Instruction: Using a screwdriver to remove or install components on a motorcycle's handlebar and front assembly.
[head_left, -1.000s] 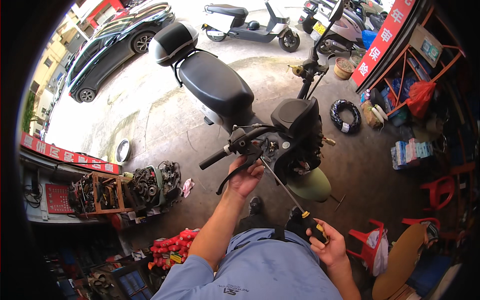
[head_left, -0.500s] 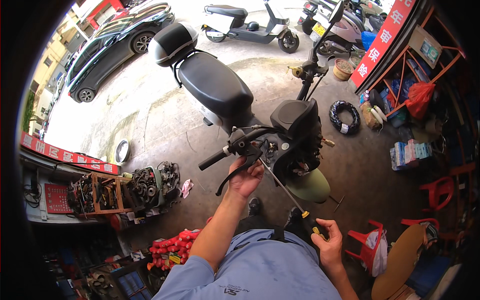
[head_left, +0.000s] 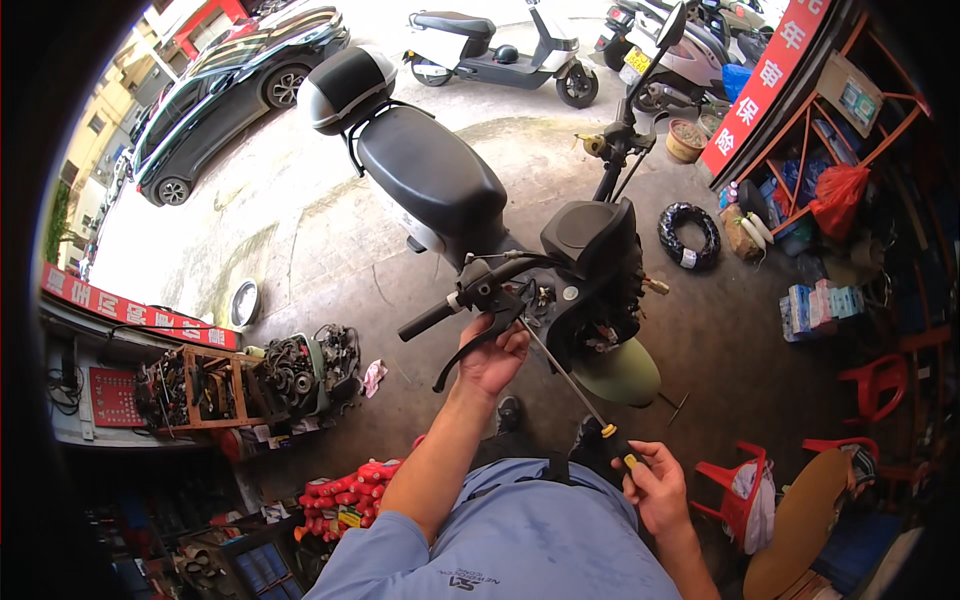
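Concrete workshop floor [head_left: 330, 260], stained, open to a street at the top of view. Nearest: person in a blue shirt, both forearms coming up from the lower edge. Right hand [head_left: 655, 488] closed around the black-and-yellow handle of a long thin-shafted screwdriver [head_left: 565, 375]; shaft runs up-left, tip at the handlebar control housing. Left hand [head_left: 492, 355] cupped under the housing, fingers curled against the black brake lever [head_left: 470, 350], which hangs down-left below the black rubber handlebar grip [head_left: 425, 320]. Lever and grip belong to a black electric scooter [head_left: 500, 220] standing just ahead, front cover off, wiring exposed, pale green front fender [head_left: 620, 375] below it, wide black seat and a grey rear top box [head_left: 345, 85] behind. Low left: red-handled tools [head_left: 345, 495] piled on the floor, then a wooden crate of metal parts [head_left: 205, 385] and an engine block beside it. Right: red plastic stools [head_left: 735, 480], round wooden tabletop [head_left: 800, 520], coiled black tyre [head_left: 690, 232] on the floor, orange metal shelving [head_left: 830, 130] with boxes and a red bag. Far: white scooter [head_left: 500, 45], more scooters at top right, dark parked car [head_left: 230, 90] top left.
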